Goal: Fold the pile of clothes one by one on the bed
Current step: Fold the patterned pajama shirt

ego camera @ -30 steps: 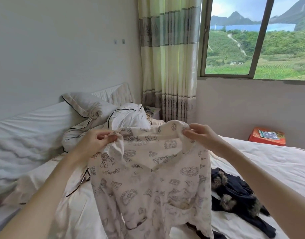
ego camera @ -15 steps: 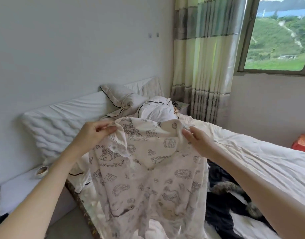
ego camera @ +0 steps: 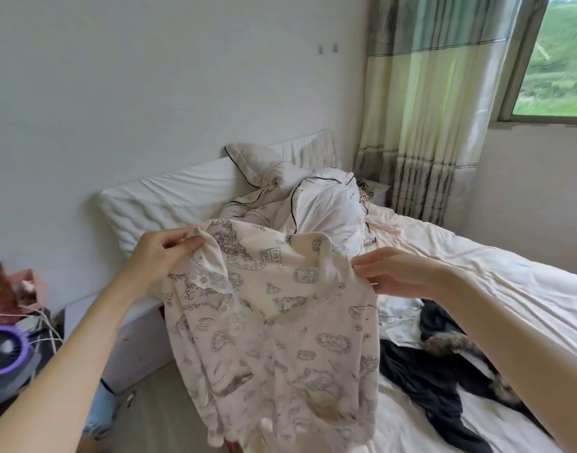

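over bed (ego camera: 476,273) edge, shirt (ego camera: 274,322) aloft

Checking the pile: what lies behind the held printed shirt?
Past the printed shirt, a dark fur-trimmed garment lies on the bed. Whatever lies directly behind the shirt is hidden.

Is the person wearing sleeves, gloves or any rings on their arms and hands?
No sleeves or gloves show: both forearms are bare to the frame's edge. The left hand has no jewellery visible. The right hand may have a thin ring on one finger, too small to be sure. The nails look short and unpainted.
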